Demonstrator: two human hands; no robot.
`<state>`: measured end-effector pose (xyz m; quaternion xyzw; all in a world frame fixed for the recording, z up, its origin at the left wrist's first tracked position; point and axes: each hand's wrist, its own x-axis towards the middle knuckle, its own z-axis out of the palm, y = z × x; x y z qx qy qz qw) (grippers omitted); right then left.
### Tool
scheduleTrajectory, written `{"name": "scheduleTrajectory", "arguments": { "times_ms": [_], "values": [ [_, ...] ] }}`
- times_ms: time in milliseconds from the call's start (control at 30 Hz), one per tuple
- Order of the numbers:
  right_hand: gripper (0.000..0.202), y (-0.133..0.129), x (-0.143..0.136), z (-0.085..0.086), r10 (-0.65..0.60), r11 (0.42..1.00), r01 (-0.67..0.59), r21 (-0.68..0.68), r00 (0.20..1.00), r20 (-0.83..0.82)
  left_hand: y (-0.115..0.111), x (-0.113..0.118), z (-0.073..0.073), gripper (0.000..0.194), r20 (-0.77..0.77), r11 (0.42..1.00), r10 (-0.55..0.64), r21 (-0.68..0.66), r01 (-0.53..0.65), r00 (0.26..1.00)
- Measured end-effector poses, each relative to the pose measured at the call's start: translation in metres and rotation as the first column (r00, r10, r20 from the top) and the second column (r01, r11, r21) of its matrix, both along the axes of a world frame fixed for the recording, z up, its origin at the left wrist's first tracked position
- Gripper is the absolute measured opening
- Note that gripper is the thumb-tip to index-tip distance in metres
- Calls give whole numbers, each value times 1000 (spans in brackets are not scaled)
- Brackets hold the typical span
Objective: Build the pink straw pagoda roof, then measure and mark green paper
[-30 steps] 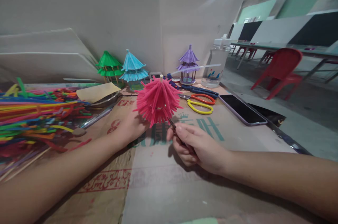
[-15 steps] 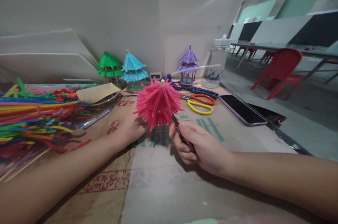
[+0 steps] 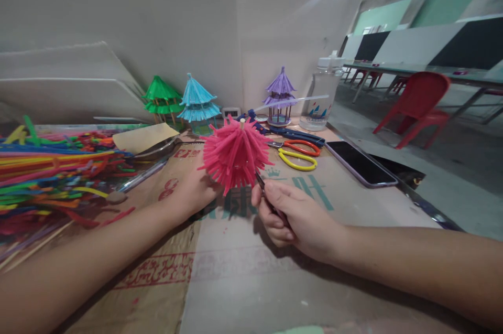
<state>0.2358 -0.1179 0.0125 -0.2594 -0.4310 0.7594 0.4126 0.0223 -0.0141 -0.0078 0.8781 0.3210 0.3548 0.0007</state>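
Beside the pink roof (image 3: 237, 154), the right hand (image 3: 286, 211) curls round a dark tool (image 3: 260, 183), left hand (image 3: 200, 187) with grip hidden

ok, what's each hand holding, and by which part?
Right hand: a slim dark tool, gripped behind its tip, which points up toward the pink model. Left hand: fingers hidden behind the model, so its hold can't be told.

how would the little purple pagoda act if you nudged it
The two-tiered purple pagoda is probably light, given its slender, open build. Pushed near the peak, it might tip, standing taller than its base is wide. Its thin, fringed eaves would likely bend easily.
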Motion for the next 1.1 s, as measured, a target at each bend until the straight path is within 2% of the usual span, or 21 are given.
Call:
{"name": "scheduleTrajectory", "arguments": {
  "times_ms": [567, 800, 1100],
  "values": [
    [29, 1, 0, -1, 13, 1000, -13, -13, 1000, -6, 0, 0, -2, 12, 14, 1000, -15, -17, 15, 1000],
    [30, 1, 1, 0, 2, 1000, -2, -14, 1000, -5, 2, 0, -2, 13, -7, 998, -10, 67, 11, 1000],
    [29, 1, 0, 1, 1, 1000, -1, -27, 1000, 12, 2, 1, -1, 12, 3, 1000, -10, 22, 10, 1000]
  ]
}}
